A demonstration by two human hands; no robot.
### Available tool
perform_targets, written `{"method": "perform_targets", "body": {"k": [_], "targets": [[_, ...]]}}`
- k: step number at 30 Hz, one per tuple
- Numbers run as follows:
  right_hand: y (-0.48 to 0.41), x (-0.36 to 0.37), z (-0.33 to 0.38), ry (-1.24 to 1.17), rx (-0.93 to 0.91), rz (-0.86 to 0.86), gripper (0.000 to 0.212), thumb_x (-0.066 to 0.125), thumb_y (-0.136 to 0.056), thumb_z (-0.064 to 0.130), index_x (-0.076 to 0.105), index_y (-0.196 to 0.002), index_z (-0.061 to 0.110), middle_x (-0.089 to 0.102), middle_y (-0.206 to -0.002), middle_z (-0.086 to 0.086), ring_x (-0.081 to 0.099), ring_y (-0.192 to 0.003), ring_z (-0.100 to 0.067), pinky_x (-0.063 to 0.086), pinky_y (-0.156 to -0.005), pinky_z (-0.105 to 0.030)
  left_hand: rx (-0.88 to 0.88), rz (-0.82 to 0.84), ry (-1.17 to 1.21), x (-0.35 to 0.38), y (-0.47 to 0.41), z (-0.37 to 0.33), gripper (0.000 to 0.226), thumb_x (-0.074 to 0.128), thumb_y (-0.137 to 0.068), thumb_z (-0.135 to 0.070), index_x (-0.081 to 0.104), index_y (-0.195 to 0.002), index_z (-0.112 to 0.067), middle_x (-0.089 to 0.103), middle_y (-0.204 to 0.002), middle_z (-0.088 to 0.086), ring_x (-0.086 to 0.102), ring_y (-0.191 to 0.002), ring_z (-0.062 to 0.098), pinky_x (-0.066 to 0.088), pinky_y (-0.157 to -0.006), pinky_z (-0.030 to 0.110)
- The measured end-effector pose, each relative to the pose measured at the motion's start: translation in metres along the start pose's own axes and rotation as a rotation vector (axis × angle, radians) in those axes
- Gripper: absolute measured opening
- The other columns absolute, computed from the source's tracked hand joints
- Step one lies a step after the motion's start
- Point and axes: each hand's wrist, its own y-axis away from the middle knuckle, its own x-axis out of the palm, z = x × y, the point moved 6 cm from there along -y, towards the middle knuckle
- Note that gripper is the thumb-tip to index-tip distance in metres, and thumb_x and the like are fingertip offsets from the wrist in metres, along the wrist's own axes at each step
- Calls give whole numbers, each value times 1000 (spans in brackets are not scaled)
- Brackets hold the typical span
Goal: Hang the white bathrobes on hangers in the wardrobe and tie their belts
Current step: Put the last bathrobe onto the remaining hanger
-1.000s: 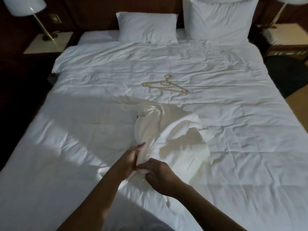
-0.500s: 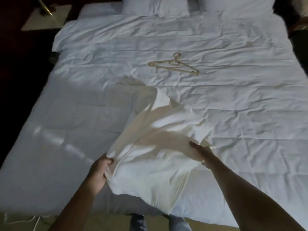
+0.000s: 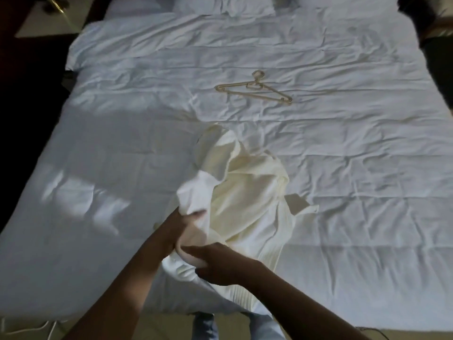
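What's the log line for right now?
left hand: grips bathrobe | right hand: grips bathrobe | hanger: lying on bed, untouched

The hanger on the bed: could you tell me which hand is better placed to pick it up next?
Probably the right hand. The hanger lies beyond the bathrobe, up and to the right of both hands, while the left hand holds a gathered bunch of the bathrobe.

bunched bathrobe [image 3: 247, 192] lying across near-centre bed [image 3: 122, 143], hanger [image 3: 253, 90] sitting well beyond it, open sheet stretching left and right, pillows [image 3: 223, 6] crowding far edge
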Motion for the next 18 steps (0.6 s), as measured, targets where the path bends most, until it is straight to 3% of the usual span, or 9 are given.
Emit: {"method": "perform_targets", "body": {"k": [3,6,8,10,12,13,15,17,18], "targets": [[9,-6,-27,-75,76,19,74,72,-88,23,40,-154,35,54,-148,-1,52,-129,-15,42,-111,-32,69,-200,-57,-20,-9,11,55,77,-60,-34,75,-107,-5,77,-97,13,73,-98,37,59,-91,49],[11,-53,-97,-155,286,-379,52,71,-84,13,64,-135,22,66,-128,-5,62,-113,-18,49,-104,-42,79,-282,-88,-39,-4,31,39,77,-77,-39,70,-104,-12,75,-102,7,71,-98,27,55,-92,41],[9,-93,-144,-118,459,-662,58,76,-83,24,58,-138,19,61,-133,-11,58,-123,-29,47,-106,-47,81,-390,-81,-60,-6,55,28,77,-88,-36,68,-106,-17,73,-103,6,69,-97,27,53,-88,38],[8,-120,-187,-212,708,-795,82,78,-82,45,42,-149,15,49,-144,-18,46,-135,-37,40,-112,-52,70,-497,-38,-87,-6,79,36,75,-90,-40,71,-111,-11,73,-100,7,69,-95,28,53,-82,38],[6,-124,-238,-414,893,-799,106,81,-73,61,31,-150,8,44,-146,-21,42,-137,-41,37,-113,-55,16,-623,-31,-116,-4,102,50,70,-92,-48,69,-119,-5,71,-103,14,67,-95,32,53,-82,41],[4,-119,-258,-531,911,-779,117,83,-63,68,32,-147,5,48,-141,-20,48,-132,-41,43,-109,-54,-16,-664,-84,-129,-4,113,59,65,-90,-54,67,-123,-4,71,-108,19,67,-100,36,54,-86,45],[-1,-101,-284,-725,864,-707,130,86,-41,78,48,-136,0,63,-124,-18,66,-109,-36,59,-87,-47,-102,-624,-276,-141,-9,129,70,61,-89,-57,58,-137,-7,64,-127,26,61,-116,44,49,-96,47],[-4,-92,-277,-723,772,-704,114,85,-40,77,63,-123,2,72,-107,-15,71,-92,-31,60,-72,-40,-195,-586,-453,-141,-17,137,79,70,-90,-42,34,-154,-11,49,-144,27,51,-128,47,43,-104,50],[2,-94,-256,-631,758,-734,101,83,-49,73,64,-121,4,72,-105,-12,70,-91,-30,59,-75,-41,-197,-616,-526,-138,-19,131,86,73,-88,-36,26,-157,-13,43,-147,27,49,-129,48,42,-106,54]]}}
